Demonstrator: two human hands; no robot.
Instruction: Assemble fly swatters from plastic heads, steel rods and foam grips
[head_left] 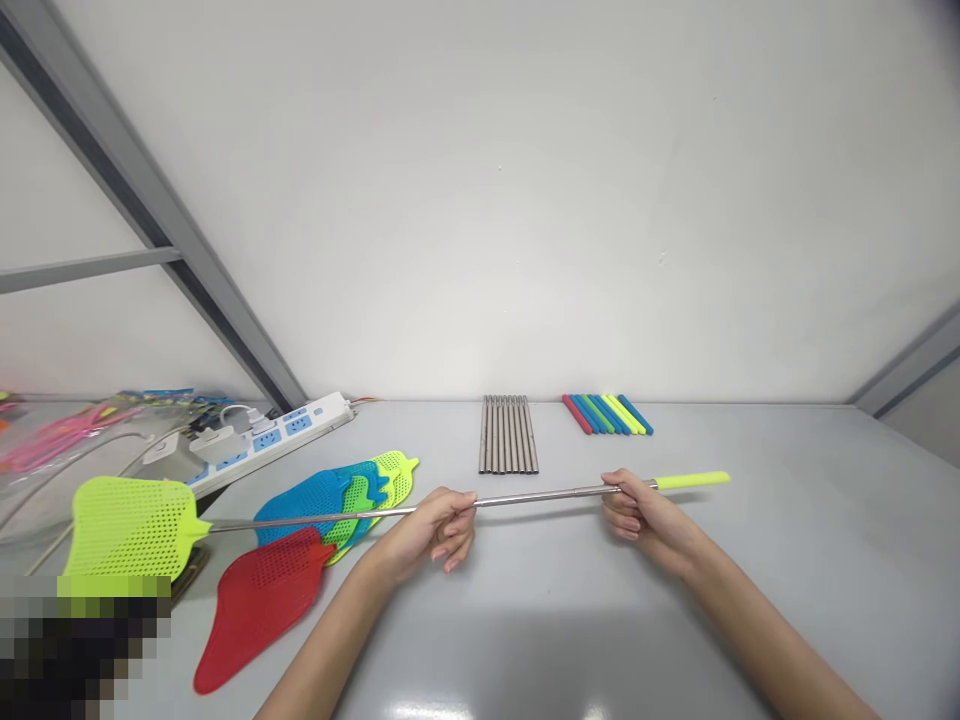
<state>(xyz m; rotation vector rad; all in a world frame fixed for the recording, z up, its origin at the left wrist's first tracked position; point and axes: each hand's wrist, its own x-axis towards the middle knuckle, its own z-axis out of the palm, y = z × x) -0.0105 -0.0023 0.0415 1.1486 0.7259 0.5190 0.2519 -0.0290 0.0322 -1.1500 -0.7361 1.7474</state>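
A telescopic fly swatter (544,497) is stretched out across the table, held up in both hands. Its yellow-green mesh head (131,525) is at the far left and its yellow-green grip (694,480) at the right. My left hand (444,525) pinches the metal rod near its middle, with the other fingers curled loosely below. Just beside the grip, my right hand (634,510) closes around the rod's right end. Behind the rod lie loose swatter heads in blue (307,497), green and yellow, with a red swatter head (262,600) in front of it.
Several metal rods (508,435) lie in a row near the wall. To their right is a row of coloured grips (607,414). A white power strip (281,440) with plugs and cables sits at the left, near plastic-wrapped pink items (60,440).
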